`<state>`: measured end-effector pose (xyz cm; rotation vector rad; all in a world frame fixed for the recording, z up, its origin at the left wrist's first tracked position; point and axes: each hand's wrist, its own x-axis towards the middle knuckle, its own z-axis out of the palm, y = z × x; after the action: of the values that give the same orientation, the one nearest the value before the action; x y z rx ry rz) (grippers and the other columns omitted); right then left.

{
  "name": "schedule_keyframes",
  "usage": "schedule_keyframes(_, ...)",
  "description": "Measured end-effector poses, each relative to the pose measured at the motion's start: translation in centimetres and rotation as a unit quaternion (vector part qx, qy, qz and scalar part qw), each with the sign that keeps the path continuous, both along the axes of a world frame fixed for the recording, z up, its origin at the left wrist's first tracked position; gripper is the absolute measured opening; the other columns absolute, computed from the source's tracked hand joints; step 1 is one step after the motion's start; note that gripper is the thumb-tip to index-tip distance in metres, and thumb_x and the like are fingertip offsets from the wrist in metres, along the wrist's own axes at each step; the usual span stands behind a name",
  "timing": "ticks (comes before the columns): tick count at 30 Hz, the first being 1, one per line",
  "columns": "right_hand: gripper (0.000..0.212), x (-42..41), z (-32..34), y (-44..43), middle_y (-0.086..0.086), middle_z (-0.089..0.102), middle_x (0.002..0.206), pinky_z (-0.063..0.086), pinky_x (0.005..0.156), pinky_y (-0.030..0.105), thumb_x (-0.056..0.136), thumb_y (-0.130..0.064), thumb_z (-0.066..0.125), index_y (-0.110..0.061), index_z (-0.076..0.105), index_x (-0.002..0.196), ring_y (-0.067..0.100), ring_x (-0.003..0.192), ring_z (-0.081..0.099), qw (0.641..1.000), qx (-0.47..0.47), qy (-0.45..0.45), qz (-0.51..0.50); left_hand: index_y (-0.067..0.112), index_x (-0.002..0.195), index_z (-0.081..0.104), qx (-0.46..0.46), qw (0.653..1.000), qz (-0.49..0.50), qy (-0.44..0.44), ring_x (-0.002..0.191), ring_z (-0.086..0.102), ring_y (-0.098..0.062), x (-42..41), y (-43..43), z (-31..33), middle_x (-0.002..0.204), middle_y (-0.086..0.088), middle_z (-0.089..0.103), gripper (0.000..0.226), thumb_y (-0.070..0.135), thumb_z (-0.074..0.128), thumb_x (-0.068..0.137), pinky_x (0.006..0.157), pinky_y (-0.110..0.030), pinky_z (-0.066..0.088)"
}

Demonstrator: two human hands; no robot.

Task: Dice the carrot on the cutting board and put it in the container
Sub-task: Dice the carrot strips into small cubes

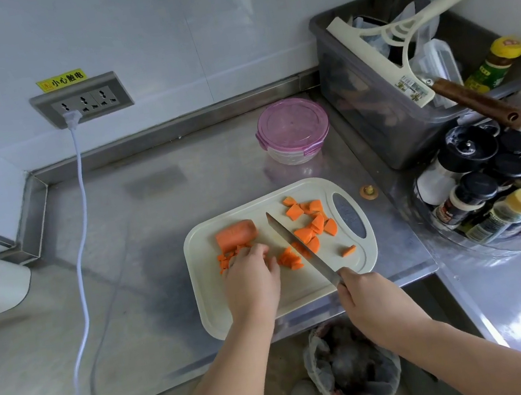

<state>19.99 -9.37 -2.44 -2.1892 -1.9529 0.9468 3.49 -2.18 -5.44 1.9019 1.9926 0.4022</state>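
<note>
- Head view: the cutting board (216, 309) lies on the steel desk (137, 236), close to its front edge. A lined bin (351, 365) stands on the floor below.
- The uncut carrot stub (236, 234) sits at the board's far left. Small dice (225, 261) lie just in front of it, and bigger chunks (312, 223) are scattered to the right of the blade.
- The left hand (253, 282) lies knuckles-up over the small dice with its fingers bent down. The fingertips are hidden, so I cannot tell whether it pinches any piece.
- The right hand (371, 303) is wrapped round the handle of the knife (299, 246), whose blade slants across the board between the two piles.
- The container (292, 130) stands behind the board, well apart from the carrot, with its pink lid on.
- Risks, as I judge them:
  - The blade is near the left fingers, so a chop with them uncurled could nick one.
  - The round stub could roll under the knife.
  - Pieces swept carelessly could drop off the front edge.
  - The lid has to come off before any carrot can go in.
</note>
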Motion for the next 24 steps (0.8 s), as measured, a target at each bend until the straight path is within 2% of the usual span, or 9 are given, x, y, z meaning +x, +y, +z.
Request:
schedule_keyframes(5, 0.019, 0.1, 0.2, 0.2, 0.003, 0.057, 0.072, 0.041, 0.052, 0.033, 0.102, -0.024, 0.031, -0.017, 0.046, 0.094, 0.02, 0.061, 0.055, 1.0, -0.001, 0.002, -0.003, 0.029, 0.112, 0.062, -0.029, 0.99, -0.061, 0.12, 0.113, 0.052, -0.021, -0.1, 0.1, 0.0, 0.118, 0.005, 0.055, 0.023, 0.035, 0.052, 0.092, 0.101, -0.034, 0.038)
schedule_keyframes(8, 0.019, 0.2, 0.3, 0.3, 0.004, 0.056, 0.072, 0.042, 0.053, 0.034, 0.102, -0.025, 0.031, -0.016, 0.046, 0.094, 0.021, 0.061, 0.056, 1.0, -0.002, 0.001, -0.004, 0.029, 0.111, 0.06, -0.039, 0.983, -0.085, 0.156, 0.113, 0.049, -0.02, -0.4, 0.3, 0.1, 0.12, 0.006, 0.052, 0.021, 0.035, 0.053, 0.092, 0.099, -0.032, 0.034)
schedule_keyframes(12, 0.019, 0.2, 0.4, 0.3, 0.002, 0.055, 0.071, 0.038, 0.049, 0.03, 0.103, -0.025, 0.03, -0.017, 0.044, 0.093, 0.018, 0.058, 0.053, 1.0, -0.005, 0.001, -0.004, 0.027, 0.11, 0.062, -0.055, 0.972, -0.115, 0.197, 0.113, 0.049, -0.021, -0.7, 1.0, 0.7, 0.118, 0.005, 0.054, 0.022, 0.034, 0.054, 0.091, 0.095, -0.033, 0.036)
schedule_keyframes(19, 0.019, -0.2, 1.1, 0.4, 0.003, 0.056, 0.074, 0.037, 0.049, 0.027, 0.104, -0.026, 0.029, -0.017, 0.045, 0.096, 0.017, 0.058, 0.052, 1.0, -0.008, -0.002, 0.006, 0.023, 0.106, 0.065, -0.072, 0.987, -0.082, 0.117, 0.096, 0.063, -0.021, 0.3, 3.0, 1.1, 0.104, 0.001, 0.068, 0.021, 0.034, 0.055, 0.091, 0.075, -0.031, 0.047)
schedule_keyframes(24, 0.018, -0.4, 1.0, 0.2, 0.001, 0.054, 0.071, 0.033, 0.045, 0.025, 0.104, -0.024, 0.03, -0.017, 0.046, 0.1, 0.015, 0.055, 0.049, 1.0, -0.011, -0.01, 0.011, 0.024, 0.109, 0.067, -0.08, 0.991, -0.076, 0.077, 0.097, 0.064, -0.023, 0.7, 3.1, 0.4, 0.106, 0.0, 0.068, 0.022, 0.033, 0.052, 0.094, 0.077, -0.033, 0.051)
